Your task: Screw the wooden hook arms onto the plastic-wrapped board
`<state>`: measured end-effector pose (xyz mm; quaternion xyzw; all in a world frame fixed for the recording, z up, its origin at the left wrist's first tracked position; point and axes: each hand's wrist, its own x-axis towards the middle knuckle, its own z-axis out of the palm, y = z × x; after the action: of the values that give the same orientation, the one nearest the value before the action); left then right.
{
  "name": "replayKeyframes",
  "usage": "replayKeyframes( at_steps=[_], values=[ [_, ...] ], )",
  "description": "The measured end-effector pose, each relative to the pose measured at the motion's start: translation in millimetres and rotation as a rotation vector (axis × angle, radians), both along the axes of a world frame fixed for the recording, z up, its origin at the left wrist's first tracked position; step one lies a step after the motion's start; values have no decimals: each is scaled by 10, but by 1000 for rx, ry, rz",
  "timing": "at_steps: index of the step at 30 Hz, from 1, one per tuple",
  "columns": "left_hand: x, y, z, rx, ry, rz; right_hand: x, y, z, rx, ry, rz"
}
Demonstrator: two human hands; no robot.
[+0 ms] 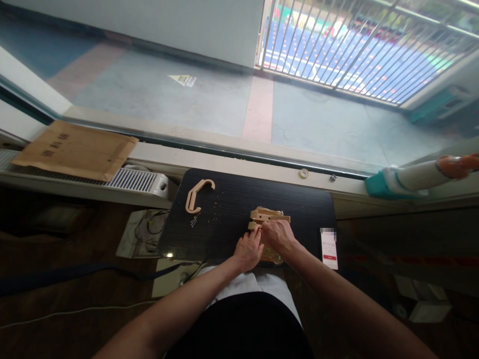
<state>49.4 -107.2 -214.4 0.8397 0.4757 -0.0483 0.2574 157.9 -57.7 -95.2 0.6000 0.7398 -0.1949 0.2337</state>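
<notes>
At your far left, a flat brown paper envelope (77, 149) with dark printed characters lies over the ribbed white metal radiator (140, 180), hiding much of its grille. On the dark, streaky-grained table (232, 197), toward its left end, sits a pale, smooth wooden hook (191, 198), curled at both ends and slotted along its straight part. Just below it lie a few thin metal screws (193, 220), too small for you to make out their heads.

Next comes your left hand (250, 249), fingers bent and tips against the rounded end of a wooden piece (253, 226); the rest of that piece disappears under your hands, so you cannot tell how firmly it is grasped. Just beyond your fingertips lies a straight wooden bar (277, 218) with small dark holes. Both lie over a block wrapped in shiny, crinkled brown tape (273, 257), mostly covered by your hands and wrists. Your right hand (279, 234) is curled knuckles-up just below the bar, its fingertips out of sight; you cannot tell whether it grips anything.

Farther right, a phone (329, 252) lies at the table's edge, the top of its lit screen pixelated.
</notes>
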Motion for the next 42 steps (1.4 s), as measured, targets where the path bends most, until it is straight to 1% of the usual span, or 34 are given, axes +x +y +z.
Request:
replayKeyframes(
  at_steps=[3, 5, 7, 10, 12, 13, 15, 19, 21, 22, 24, 28, 30, 32, 34, 37, 40, 42],
  values=[
    [6, 3, -1, 13, 9, -5, 7, 15, -39, 0, -54, -116],
    [4, 3, 2, 19, 12, -9, 36, 52, -4, -8, -59, -141],
    [0, 3, 4, 22, 10, -10, 73, 93, 70, 12, -24, -84],
    [-4, 0, -4, 28, 4, -6, 111, 128, 173, 36, 47, 64],
    [-4, -2, -13, 30, 6, -3, 115, 124, 185, 24, 74, 115],
    [-4, -4, -17, 29, 6, -4, 112, 115, 167, 17, 76, 114],
    [-3, -6, -21, 28, 6, -6, 102, 89, 98, -9, 48, 69],
    [-4, -4, -6, 23, 10, -13, 88, 52, -40, -36, -46, -112],
    [-7, -1, 8, 14, 16, -14, 87, 56, -37, -34, -53, -165],
    [-9, 0, 14, 9, 18, -15, 88, 64, -15, -32, -49, -166],
    [-12, 1, 23, 3, 17, -15, 93, 82, 59, -24, -28, -111],
    [-15, -5, 10, 17, 13, -14, 112, 93, 183, 9, 57, 86],
    [-14, -10, -7, 23, 19, -14, 123, 73, 178, 7, 69, 140],
    [-11, -14, -21, 30, 22, -17, 133, 39, 125, -9, 54, 157],
    [-9, -13, -26, 32, 22, -17, 141, 2, 47, -18, 31, 123],
    [-8, -6, -18, 22, 25, -12, 148, -35, -48, -14, -6, -26],
    [-11, 5, 0, 14, 33, -18, 156, -41, -60, -44, -41, -152],
    [-13, 12, 11, 16, 35, -27, 160, -41, -30, -34, -44, -146]
  ],
)
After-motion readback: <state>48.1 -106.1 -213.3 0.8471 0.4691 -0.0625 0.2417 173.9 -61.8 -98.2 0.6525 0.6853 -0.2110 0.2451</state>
